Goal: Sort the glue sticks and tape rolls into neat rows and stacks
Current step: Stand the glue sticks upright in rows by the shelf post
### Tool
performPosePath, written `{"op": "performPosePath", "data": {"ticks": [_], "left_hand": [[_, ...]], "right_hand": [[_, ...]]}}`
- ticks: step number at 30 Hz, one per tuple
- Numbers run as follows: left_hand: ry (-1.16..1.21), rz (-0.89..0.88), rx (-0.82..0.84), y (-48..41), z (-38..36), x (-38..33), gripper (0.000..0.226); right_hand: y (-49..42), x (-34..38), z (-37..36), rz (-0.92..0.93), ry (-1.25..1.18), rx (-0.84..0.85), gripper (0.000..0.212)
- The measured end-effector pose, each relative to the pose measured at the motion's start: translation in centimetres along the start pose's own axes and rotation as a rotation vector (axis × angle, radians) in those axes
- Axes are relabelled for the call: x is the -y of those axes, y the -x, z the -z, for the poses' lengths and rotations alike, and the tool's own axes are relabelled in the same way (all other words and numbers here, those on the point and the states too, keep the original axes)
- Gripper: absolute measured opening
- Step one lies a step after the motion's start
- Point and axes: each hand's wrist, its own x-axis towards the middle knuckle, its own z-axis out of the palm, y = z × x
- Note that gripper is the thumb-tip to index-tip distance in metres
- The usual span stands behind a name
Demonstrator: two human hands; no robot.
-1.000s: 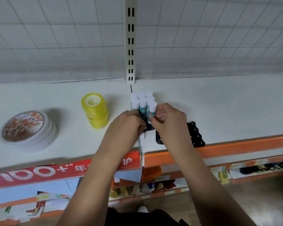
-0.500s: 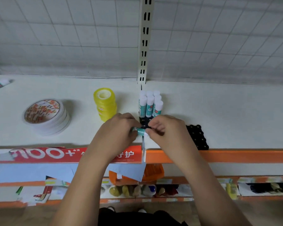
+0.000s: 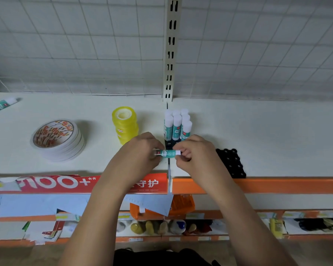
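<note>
Head view: the only view; every entry below is read from it
Left hand: fingers curled, pinching the base end of one glue stick
Right hand: fingertips pinching the white cap end of the same glue stick
Glue stick position: lying level between the two hands, over the shelf near its front edge, just in front of the standing glue sticks
Standing glue sticks: upright block, caps up, mid-shelf below the post; its front foot is hidden by the hands
Step in hand: judged to be turning the held stick upright to join the block
Method: bring the cap uppermost, keep the grip low on the body, set the base flat on the shelf touching the front row and in line with a column
Caution: the sticks look tall and narrow and may topple; lower straight down, no sideways push
Yellow tape stack: just left of the block
White tape stack: further towards the left edge, well apart
Loose glue stick: lying near the back left corner, not yet sorted
Black tray: at the front edge, right of the hands
</note>
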Motion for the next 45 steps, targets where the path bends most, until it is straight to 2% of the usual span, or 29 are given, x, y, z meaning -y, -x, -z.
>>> {"op": "performPosePath", "data": {"ticks": [4, 8, 11, 16, 20, 25, 31, 37, 40, 42, 45], "left_hand": [[0.091, 0.048, -0.134, -0.2, 0.5, 0.0, 0.029], [0.302, 0.074, -0.289, -1.0, 1.0, -1.4, 0.037], [0.323, 0.051, -0.359, -1.9, 0.7, -2.4, 0.033], [0.226, -0.045, -0.377, -2.8, -0.6, -2.9, 0.027], [0.178, -0.066, -0.387, -3.0, -1.4, -2.9, 0.033], [0.114, -0.079, -0.418, -3.2, -2.0, -2.8, 0.023], [-0.006, -0.080, -0.462, -3.4, -3.1, -3.3, 0.026], [-0.079, -0.122, -0.464, -2.7, -2.5, -3.6, 0.023], [-0.034, -0.148, -0.432, -1.9, -1.6, -3.2, 0.030], [0.011, -0.108, -0.448, -0.9, -0.6, -2.8, 0.033], [-0.014, -0.028, -0.512, 1.3, 1.5, -1.5, 0.022]], "right_hand": [[-0.2, -0.3, 1.0, -0.052, -0.164, -0.104, 0.024], [-0.2, -0.5, 1.0, -0.051, -0.113, -0.106, 0.024], [-0.3, -0.9, 0.6, -0.066, -0.052, -0.112, 0.022], [-0.6, -1.0, 0.0, -0.017, 0.059, -0.103, 0.017], [-0.7, -1.2, -0.1, -0.002, 0.085, -0.094, 0.018], [-0.4, -1.1, -0.4, 0.012, 0.095, -0.097, 0.017], [-0.2, -1.0, -0.6, 0.025, 0.160, -0.090, 0.019], [0.0, -1.0, 0.1, 0.053, 0.127, -0.047, 0.019], [0.4, -0.2, 0.6, 0.106, 0.067, -0.079, 0.016], [0.5, 0.9, 0.7, 0.146, 0.035, -0.081, 0.014], [-0.1, 3.5, -0.1, 0.225, -0.018, -0.054, 0.013]]}}
